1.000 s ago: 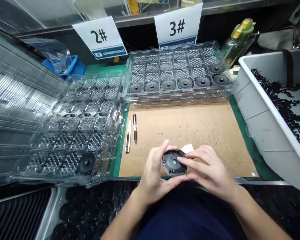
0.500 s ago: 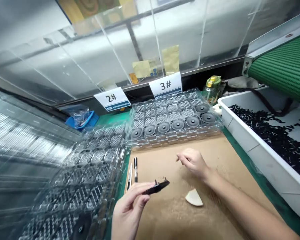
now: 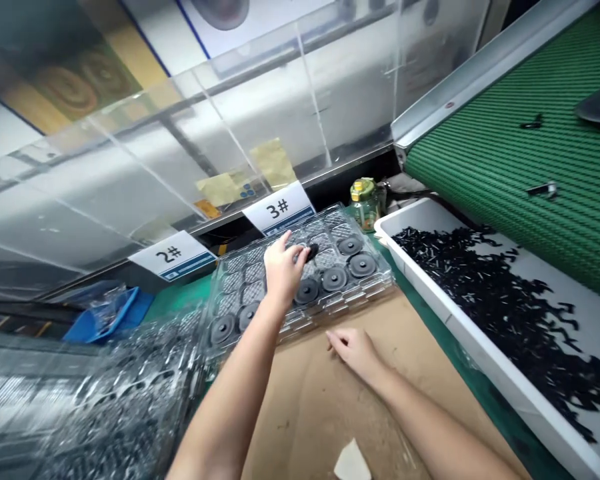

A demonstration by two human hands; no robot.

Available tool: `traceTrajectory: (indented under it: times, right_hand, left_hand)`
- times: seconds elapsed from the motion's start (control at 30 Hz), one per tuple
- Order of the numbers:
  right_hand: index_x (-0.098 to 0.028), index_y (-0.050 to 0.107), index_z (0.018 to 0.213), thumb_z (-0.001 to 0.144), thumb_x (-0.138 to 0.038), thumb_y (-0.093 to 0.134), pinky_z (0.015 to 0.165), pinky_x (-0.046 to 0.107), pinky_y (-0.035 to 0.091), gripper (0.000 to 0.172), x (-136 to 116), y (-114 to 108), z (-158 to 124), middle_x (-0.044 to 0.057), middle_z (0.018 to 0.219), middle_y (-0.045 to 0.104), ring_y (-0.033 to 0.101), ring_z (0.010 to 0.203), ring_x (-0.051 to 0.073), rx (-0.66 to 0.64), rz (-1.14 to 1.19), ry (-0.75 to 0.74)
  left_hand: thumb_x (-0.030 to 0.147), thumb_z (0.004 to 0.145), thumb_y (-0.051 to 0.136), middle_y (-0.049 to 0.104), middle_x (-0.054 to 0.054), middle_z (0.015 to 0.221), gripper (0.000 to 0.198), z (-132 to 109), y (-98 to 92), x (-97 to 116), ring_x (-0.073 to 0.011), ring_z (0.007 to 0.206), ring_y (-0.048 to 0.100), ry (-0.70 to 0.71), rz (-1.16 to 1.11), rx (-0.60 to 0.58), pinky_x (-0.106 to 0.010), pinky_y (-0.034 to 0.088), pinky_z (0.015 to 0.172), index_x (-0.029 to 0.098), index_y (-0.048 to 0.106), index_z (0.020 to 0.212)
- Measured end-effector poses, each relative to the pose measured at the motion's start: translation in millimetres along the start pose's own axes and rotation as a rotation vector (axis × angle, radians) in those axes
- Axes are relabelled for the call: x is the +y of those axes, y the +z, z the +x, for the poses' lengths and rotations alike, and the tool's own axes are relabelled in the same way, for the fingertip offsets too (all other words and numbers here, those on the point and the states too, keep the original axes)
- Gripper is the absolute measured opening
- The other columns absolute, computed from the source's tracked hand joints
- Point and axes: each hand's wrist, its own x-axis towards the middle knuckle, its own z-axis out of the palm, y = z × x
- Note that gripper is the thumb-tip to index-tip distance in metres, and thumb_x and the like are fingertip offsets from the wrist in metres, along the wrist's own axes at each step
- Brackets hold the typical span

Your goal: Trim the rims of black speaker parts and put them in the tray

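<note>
My left hand (image 3: 281,268) reaches over the clear plastic tray (image 3: 295,325), pinching the edge of a round black plastic part (image 3: 313,251) above its pockets. Several dark round parts like this one (image 3: 334,279) sit in the front row, and another (image 3: 350,246) lies behind them at the right. My right hand (image 3: 356,352) is closed just over the brown cardboard (image 3: 310,400), in front of the tray. Whatever its fingers hold, if anything, is hidden. A pale wedge-shaped piece (image 3: 353,461) rests on the cardboard near the bottom of the view.
To the right stands a white bin (image 3: 460,320) heaped with small black pieces. Above it slopes a green conveyor belt (image 3: 485,160) carrying a few loose parts. More clear trays (image 3: 125,407) are at the left, near a blue container (image 3: 130,310). A bottle (image 3: 365,207) stands behind.
My left hand has carried the black part from over the cardboard forward to the tray. My right hand stays closed above the cardboard. The view has swung to the right.
</note>
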Motion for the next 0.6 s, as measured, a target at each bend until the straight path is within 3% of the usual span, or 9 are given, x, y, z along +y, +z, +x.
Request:
traceTrajectory:
  times: [0.17,0.23,0.3,0.37,0.43,0.47,0.5,0.53,0.6]
  right_hand:
    - [-0.013,0.062,0.072,0.094,-0.043,0.042,0.072,0.029,0.047,0.043,0,-4,4,0.001,0.068,0.063,0.06,0.069,0.011,-0.049,-0.017,-0.012]
    - [-0.013,0.062,0.073,0.094,-0.043,0.043,0.073,0.029,0.047,0.041,0,-5,6,0.001,0.07,0.064,0.06,0.07,0.011,-0.062,-0.027,-0.013]
    - [-0.013,0.062,0.073,0.093,-0.043,0.044,0.074,0.03,0.047,0.04,0,-7,6,0.001,0.071,0.064,0.061,0.072,0.012,-0.074,-0.039,-0.015]
    - [-0.013,0.062,0.073,0.093,-0.043,0.044,0.075,0.03,0.047,0.04,0,-7,6,0.001,0.071,0.064,0.061,0.072,0.012,-0.085,-0.051,-0.018]
    - [-0.013,0.062,0.074,0.093,-0.043,0.044,0.076,0.03,0.047,0.04,0,-8,5,0.001,0.072,0.064,0.061,0.073,0.012,-0.095,-0.064,-0.022]
    - [-0.013,0.062,0.075,0.093,-0.043,0.044,0.076,0.03,0.047,0.04,1,-8,5,0.001,0.072,0.064,0.061,0.073,0.012,-0.097,-0.073,-0.023]
    - [-0.013,0.062,0.075,0.094,-0.043,0.043,0.076,0.03,0.047,0.04,1,-8,4,0.001,0.073,0.064,0.061,0.073,0.012,-0.1,-0.083,-0.025]
    - [-0.013,0.062,0.075,0.094,-0.042,0.043,0.076,0.03,0.047,0.04,1,-8,3,0.002,0.073,0.064,0.061,0.074,0.012,-0.102,-0.095,-0.026]
    - [-0.013,0.061,0.076,0.094,-0.042,0.042,0.076,0.03,0.047,0.039,1,-8,2,0.002,0.074,0.063,0.06,0.073,0.012,-0.109,-0.124,-0.032]
  left_hand:
    - [0.026,0.086,0.052,0.06,-0.016,0.117,0.023,41,43.5,7,-0.0294,0.119,0.049,-0.033,0.064,-0.168,-0.048,0.036,0.1,0.013,0.07,0.083]
    - [0.029,0.085,0.055,0.048,-0.018,0.133,0.025,32,38.8,16,-0.0367,0.132,0.03,-0.044,0.107,-0.142,-0.058,0.026,0.103,0.014,0.068,0.099]
    - [0.036,0.084,0.056,0.014,-0.018,0.151,0.047,9,20.3,24,-0.0409,0.138,-0.004,-0.05,0.163,-0.032,-0.066,0.006,0.104,0.015,0.053,0.126]
    - [0.039,0.084,0.057,0.002,-0.017,0.153,0.056,-29,-6.0,26,-0.0391,0.138,-0.009,-0.023,0.235,0.141,-0.062,0.003,0.107,0.017,0.045,0.134]
    - [0.038,0.084,0.056,0.039,-0.016,0.141,0.043,-81,-32.3,19,-0.0351,0.136,0.023,0.014,0.187,0.204,-0.054,0.018,0.109,0.017,0.056,0.122]
    - [0.035,0.087,0.051,0.061,-0.012,0.117,0.029,-112,-43.7,13,-0.0293,0.121,0.048,0.023,0.094,0.146,-0.046,0.033,0.104,0.018,0.064,0.106]
    - [0.034,0.09,0.044,0.069,-0.005,0.085,0.026,-145,-53.5,6,-0.0226,0.094,0.063,-0.012,0.024,0.047,-0.036,0.046,0.09,0.02,0.067,0.087]
    - [0.034,0.091,0.042,0.062,0.0,0.057,0.03,-179,-61.7,-2,-0.0173,0.065,0.064,-0.147,0.015,-0.048,-0.028,0.051,0.07,0.021,0.065,0.077]
    - [0.038,0.09,0.042,0.055,0.004,0.046,0.031,-246,-74.4,-20,-0.0152,0.046,0.057,-0.299,0.022,-0.185,-0.025,0.047,0.051,0.024,0.062,0.072]
